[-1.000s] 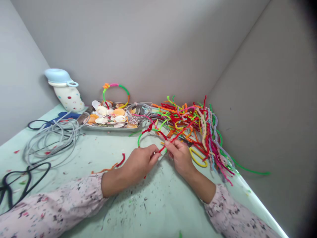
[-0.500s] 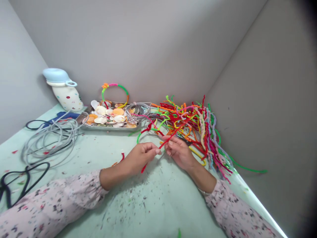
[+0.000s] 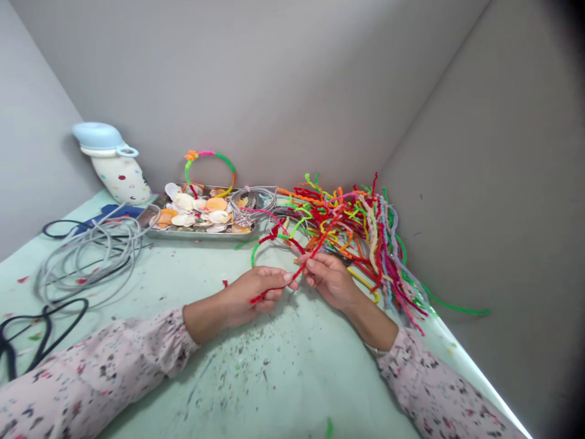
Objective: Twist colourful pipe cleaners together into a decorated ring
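Observation:
Between my two hands runs a red pipe cleaner (image 3: 320, 242), slanting from lower left to upper right. My left hand (image 3: 256, 294) pinches it near its lower part, and a short red end sticks out to the left below the fingers. Close beside, my right hand (image 3: 333, 280) grips the same pipe cleaner between thumb and fingers, its long end rising toward the pile. Just behind my hands is a hoop (image 3: 254, 253) wrapped in green and red; my hands hide its near side, so I cannot tell whether the red pipe cleaner touches it.
A heap of coloured pipe cleaners (image 3: 365, 238) lies behind and right of my hands. A metal tray (image 3: 201, 235) holds shells, coiled wire and a finished-looking coloured ring (image 3: 225, 160). Grey cable (image 3: 86, 262), black cord (image 3: 46, 341) and a white bottle (image 3: 119, 177) are at the left.
The red pipe cleaner's lower end has swung up and left, from hanging below my left hand to lying across its fingers. Both hands stay close together in nearly the same place.

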A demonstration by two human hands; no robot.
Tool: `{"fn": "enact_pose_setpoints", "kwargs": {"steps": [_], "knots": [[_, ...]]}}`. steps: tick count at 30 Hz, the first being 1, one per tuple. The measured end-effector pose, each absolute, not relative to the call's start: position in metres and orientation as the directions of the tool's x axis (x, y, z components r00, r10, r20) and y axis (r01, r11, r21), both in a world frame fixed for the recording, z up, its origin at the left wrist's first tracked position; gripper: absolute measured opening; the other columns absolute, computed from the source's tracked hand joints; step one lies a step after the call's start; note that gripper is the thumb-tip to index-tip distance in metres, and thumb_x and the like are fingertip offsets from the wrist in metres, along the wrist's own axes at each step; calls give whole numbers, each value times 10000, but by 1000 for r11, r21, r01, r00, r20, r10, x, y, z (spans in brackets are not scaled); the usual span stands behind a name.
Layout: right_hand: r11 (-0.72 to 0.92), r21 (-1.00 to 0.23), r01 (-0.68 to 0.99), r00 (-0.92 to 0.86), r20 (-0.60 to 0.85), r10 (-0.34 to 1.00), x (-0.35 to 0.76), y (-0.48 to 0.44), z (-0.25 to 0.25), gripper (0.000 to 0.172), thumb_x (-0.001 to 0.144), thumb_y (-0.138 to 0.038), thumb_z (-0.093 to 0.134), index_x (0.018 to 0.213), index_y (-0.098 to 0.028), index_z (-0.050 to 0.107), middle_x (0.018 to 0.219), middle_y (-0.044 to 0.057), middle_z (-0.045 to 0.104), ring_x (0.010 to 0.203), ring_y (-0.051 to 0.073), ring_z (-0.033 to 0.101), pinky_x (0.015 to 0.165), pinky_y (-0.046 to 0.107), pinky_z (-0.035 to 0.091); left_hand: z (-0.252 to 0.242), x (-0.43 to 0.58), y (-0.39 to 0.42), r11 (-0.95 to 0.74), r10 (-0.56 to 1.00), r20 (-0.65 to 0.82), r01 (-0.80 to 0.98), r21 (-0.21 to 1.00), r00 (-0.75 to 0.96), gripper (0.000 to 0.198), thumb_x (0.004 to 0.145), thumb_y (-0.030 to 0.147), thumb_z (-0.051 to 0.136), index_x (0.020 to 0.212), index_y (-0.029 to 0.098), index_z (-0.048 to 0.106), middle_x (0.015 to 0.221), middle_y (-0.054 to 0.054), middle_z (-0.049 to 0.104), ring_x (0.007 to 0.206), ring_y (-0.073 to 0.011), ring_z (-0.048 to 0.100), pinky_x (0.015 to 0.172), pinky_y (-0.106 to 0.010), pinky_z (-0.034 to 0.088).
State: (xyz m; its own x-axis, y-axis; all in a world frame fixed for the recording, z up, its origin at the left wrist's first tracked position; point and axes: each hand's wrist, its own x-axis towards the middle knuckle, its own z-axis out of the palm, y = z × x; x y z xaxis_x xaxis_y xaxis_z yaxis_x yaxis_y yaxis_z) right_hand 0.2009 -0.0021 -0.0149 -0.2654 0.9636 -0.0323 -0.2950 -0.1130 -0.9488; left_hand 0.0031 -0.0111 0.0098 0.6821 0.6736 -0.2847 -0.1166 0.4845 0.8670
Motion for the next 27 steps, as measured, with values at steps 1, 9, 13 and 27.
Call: {"fn": "enact_pose_setpoints", "kwargs": {"steps": [1,9,13,27], "knots": [[-106,-952,-289,-241,-35,970,200,-2,-15,239,706,-377,725,829,-174,692,596,-24,563,502,71,475,498,219,325,9,3,-11,481,674,-282,-117,869,683,242,834,340,587,866,101,611,500,106,194,415,-33,85,367,-183,69],[80,-994,-70,13,79,997,192,-4,-19,319,745,-454,670,618,-184,556,505,-54,477,485,88,403,501,242,307,11,11,-15,55,835,-155,200,978,528,248,867,388,481,808,160,558,500,77,325,429,-67,254,416,-190,208],[92,-994,61,68,96,993,188,-11,-14,373,773,-478,626,577,-193,487,499,-65,415,484,89,350,488,247,271,11,9,-22,-475,852,123,652,592,509,224,905,316,406,854,174,571,658,-1,549,561,-117,462,535,-226,317],[8,-978,-209,-102,30,994,188,-7,-12,200,759,-381,657,780,-185,622,557,-59,468,509,73,389,513,227,286,10,9,-19,-429,867,126,593,681,482,277,920,336,379,833,171,584,668,-4,564,612,-130,497,575,-226,353]]}}
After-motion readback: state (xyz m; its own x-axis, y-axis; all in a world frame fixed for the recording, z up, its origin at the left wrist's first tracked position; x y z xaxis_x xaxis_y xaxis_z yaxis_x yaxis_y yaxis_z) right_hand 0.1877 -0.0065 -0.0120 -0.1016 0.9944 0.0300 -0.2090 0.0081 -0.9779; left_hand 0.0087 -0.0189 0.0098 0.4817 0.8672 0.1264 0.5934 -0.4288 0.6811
